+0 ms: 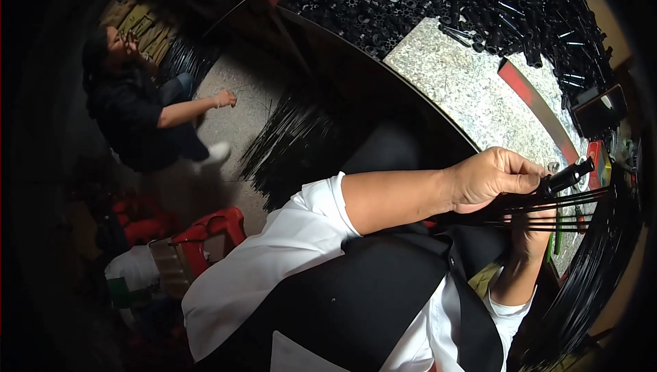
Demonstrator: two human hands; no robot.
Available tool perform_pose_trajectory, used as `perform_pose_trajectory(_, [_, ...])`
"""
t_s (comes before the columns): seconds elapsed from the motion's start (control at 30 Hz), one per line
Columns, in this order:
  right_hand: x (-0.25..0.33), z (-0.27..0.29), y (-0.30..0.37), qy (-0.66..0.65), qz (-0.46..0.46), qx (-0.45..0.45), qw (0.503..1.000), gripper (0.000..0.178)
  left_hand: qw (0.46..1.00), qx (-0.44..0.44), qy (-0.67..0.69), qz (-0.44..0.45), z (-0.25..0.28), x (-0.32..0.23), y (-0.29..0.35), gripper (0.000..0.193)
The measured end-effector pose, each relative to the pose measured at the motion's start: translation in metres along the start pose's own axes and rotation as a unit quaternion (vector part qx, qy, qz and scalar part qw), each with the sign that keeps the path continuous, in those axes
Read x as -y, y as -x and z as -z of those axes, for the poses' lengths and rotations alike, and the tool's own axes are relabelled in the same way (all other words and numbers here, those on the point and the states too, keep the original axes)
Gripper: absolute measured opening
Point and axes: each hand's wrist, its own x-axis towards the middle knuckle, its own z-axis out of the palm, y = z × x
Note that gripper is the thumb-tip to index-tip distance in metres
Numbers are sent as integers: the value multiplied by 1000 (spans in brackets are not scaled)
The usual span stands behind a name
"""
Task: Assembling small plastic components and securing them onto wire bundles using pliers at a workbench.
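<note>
My left hand (pixel 493 177) reaches across to the right with fingers pinched round a short black tubular fitting (pixel 573 175), close to the table edge. Just below it, several thin black rods (pixel 568 202) run sideways in a loose bundle. My right hand (pixel 530 238) is behind these rods, with its fingers closed round them; part of the hand is hidden by them. The rods pass under my left wrist, and their left ends are lost against my dark clothing. Whether the fitting touches a rod, I cannot tell.
A heap of small black parts (pixel 383 2) covers the far side of the speckled table (pixel 452 84). A red and grey strip (pixel 537 108) lies on it, near a dark phone-like device (pixel 602 108). More rods (pixel 588 283) stand at right. A person (pixel 130 112) sits left, behind a red stool (pixel 219 228).
</note>
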Motion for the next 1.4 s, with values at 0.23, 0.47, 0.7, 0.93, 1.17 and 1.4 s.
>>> perform_pose_trajectory(0.23, [2, -10, -3, 47, 27, -4, 999, 17, 1000, 6, -1, 14, 0, -10, -5, 34])
perform_pose_trajectory(0.47, [18, -68, -25, 119, -43, -109, 986, 15, 974, -103, -145, -140, 4, -30, -1, 28])
perform_pose_trajectory(0.7, [12, -85, -67, 198, 221, -38, 954, 22, 910, -109, -304, -261, -1, -51, 8, 38])
perform_pose_trajectory(0.93, [19, -90, -70, 227, 212, -17, 950, 23, 866, -200, -399, -224, -5, -65, 13, 14])
perform_pose_trajectory(1.17, [14, -89, -74, 217, 224, -10, 950, 24, 837, -200, -454, -232, -11, -75, 11, 18])
perform_pose_trajectory(1.4, [14, -89, -72, 205, 170, 23, 964, 20, 832, -214, -452, -241, -8, -81, 13, 17])
